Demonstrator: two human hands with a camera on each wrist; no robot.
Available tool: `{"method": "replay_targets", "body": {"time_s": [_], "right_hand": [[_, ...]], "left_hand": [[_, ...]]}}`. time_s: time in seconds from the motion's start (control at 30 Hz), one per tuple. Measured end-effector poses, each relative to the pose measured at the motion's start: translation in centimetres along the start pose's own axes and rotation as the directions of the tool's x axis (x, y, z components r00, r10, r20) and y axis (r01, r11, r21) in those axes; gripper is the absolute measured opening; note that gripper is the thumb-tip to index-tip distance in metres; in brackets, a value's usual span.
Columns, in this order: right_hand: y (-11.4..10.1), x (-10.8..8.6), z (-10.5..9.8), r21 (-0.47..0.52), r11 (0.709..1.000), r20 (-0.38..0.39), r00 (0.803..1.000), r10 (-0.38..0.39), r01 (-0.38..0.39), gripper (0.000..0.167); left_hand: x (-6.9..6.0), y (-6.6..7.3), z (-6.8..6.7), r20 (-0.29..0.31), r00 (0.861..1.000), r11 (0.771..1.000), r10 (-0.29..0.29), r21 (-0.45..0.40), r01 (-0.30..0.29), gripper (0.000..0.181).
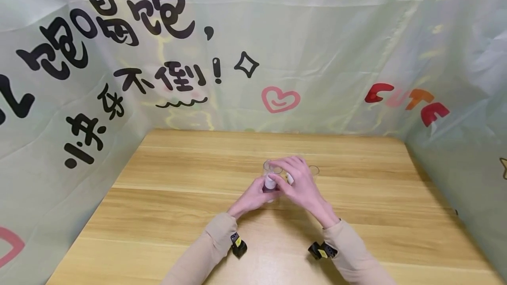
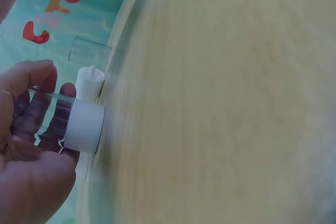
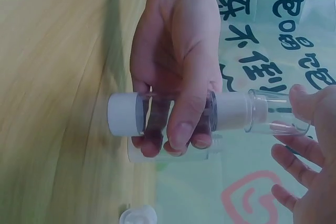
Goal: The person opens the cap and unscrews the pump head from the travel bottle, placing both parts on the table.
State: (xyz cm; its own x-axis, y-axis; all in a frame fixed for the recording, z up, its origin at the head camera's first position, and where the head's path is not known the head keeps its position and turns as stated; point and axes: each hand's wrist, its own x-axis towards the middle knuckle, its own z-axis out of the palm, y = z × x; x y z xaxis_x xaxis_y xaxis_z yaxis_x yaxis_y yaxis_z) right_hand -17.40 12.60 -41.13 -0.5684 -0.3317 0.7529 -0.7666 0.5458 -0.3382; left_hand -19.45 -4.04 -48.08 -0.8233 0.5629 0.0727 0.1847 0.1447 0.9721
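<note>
My left hand [image 1: 255, 196] [image 2: 31, 182] [image 3: 176, 51] grips a clear bottle by its body, fingers curled round it. The bottle is upright, with a white base [image 2: 85, 126] [image 3: 123, 114] and a white collar [image 1: 270, 182] [image 3: 230, 111]. Above it, my right hand [image 1: 301, 184] [image 3: 316, 187] holds a clear cap [image 3: 270, 103] between thumb and fingers, its rim around the top of the white pump part. In the left wrist view, the bottle's upper part is out of sight.
Behind the hands stands another clear bottle [image 3: 173, 153]. A white pump piece [image 2: 90, 83] and a clear, open-rimmed piece [image 1: 314, 170] [image 2: 89, 52] are beyond them on the wooden table [image 1: 178, 219]. Printed cloth [image 1: 325, 47] surrounds the table's back and sides.
</note>
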Motion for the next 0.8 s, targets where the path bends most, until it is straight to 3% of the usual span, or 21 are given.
{"method": "replay_targets", "body": {"time_s": [0.33,0.53,0.8], "right_hand": [[0.8,-0.3,-1.3,0.038,0.998,-0.071,0.996,0.051,-0.048,0.036],[1.6,-1.8,-2.4,-0.042,0.987,0.023,0.988,0.156,-0.155,0.035],[3.0,-4.2,-3.4,-0.137,0.957,0.143,0.951,0.273,-0.254,0.038]], "left_hand": [[0.0,-0.2,0.2,-0.013,1.0,1.0,-0.021,0.012,0.021,0.016],[0.0,-0.1,0.2,-0.011,0.999,0.999,-0.035,0.016,0.035,0.016],[0.0,0.0,0.2,-0.013,0.999,0.999,-0.042,0.023,0.042,0.015]]}}
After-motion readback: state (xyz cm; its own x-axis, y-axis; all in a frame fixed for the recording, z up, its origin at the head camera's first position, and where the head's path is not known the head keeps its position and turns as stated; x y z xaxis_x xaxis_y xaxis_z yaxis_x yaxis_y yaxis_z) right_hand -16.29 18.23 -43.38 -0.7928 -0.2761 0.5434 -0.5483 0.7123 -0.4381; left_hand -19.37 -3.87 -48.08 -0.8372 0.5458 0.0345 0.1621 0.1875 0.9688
